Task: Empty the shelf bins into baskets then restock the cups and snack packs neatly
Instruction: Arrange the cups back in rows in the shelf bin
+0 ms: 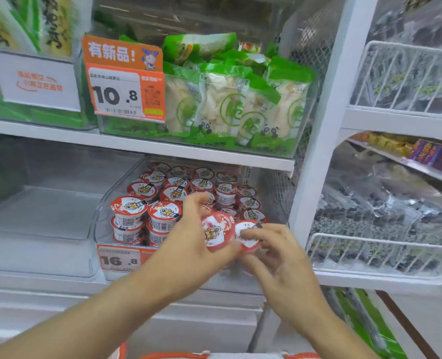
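Note:
My left hand [189, 237] grips a red-lidded cup [216, 233], tilted so its tiger lid faces me. My right hand [277, 257] holds a second red-lidded cup [248, 237] right beside it, the two cups touching. Both are at the front right corner of a clear bin [99, 216] on the lower shelf, filled with several stacked cups [163, 211] of the same kind. On the shelf above, another clear bin [302, 141] holds several green and white snack packs [225, 104] standing upright.
An empty clear bin [33, 229] sits left of the cup bin. Orange price tags [123, 92] hang on the bin fronts. White wire baskets [406, 79] with dark packets fill the right-hand shelves. An orange-rimmed basket's edge [173, 355] shows at the bottom.

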Demonstrator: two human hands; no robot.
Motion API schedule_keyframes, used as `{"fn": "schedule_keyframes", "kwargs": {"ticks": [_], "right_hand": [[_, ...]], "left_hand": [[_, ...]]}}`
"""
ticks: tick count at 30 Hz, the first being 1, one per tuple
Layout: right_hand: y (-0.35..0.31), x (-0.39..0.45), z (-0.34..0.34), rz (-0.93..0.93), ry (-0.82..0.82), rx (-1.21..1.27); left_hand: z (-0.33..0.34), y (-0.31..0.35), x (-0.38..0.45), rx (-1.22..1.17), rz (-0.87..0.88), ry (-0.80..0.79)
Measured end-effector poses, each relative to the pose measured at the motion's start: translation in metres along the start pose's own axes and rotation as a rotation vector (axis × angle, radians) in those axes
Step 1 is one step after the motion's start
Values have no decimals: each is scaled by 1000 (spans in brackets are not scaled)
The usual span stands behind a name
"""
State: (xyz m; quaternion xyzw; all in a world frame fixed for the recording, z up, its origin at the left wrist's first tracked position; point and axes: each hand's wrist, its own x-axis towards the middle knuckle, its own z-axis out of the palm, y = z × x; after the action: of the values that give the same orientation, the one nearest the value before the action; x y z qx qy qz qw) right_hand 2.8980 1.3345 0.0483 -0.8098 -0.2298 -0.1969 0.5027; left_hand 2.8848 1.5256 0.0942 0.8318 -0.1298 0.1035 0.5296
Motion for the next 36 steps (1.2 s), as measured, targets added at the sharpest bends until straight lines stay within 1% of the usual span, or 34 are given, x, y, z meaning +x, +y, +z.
{"fn": "schedule_keyframes", "kwargs": {"ticks": [2, 4, 7, 9, 11, 16, 19, 22, 25, 30, 33, 36], "right_hand": [[3, 15, -9, -52, 95, -159], [1, 33, -13, -86, 126, -265], [-2, 62, -7, 27, 112, -291], [1, 80, -3, 137, 54, -377], [4, 94, 0, 196, -25, -492], [12, 106, -1, 252, -180, -607], [15, 107, -5, 289, -199, -612], [12, 110, -7, 329, -276, -552], [8, 111, -8, 359, -362, -467], [4, 106, -3, 354, -434, -412], [5, 105, -1, 317, -441, -433], [6, 101, 0, 277, -376, -437]], "left_hand": [[-3, -1, 12, 86, 89, 61], [-4, -1, 23, 203, 150, 57], [-1, -7, 38, 313, 194, 88], [3, -15, 47, 353, 200, 132], [8, -25, 54, 397, 194, 144], [15, -48, 56, 715, 251, 38], [14, -54, 55, 837, 288, 0], [13, -58, 55, 910, 321, 22], [12, -60, 57, 996, 280, 42], [17, -56, 54, 1057, 255, 25], [16, -54, 52, 1051, 248, -49], [15, -55, 54, 1062, 268, -80]]}}
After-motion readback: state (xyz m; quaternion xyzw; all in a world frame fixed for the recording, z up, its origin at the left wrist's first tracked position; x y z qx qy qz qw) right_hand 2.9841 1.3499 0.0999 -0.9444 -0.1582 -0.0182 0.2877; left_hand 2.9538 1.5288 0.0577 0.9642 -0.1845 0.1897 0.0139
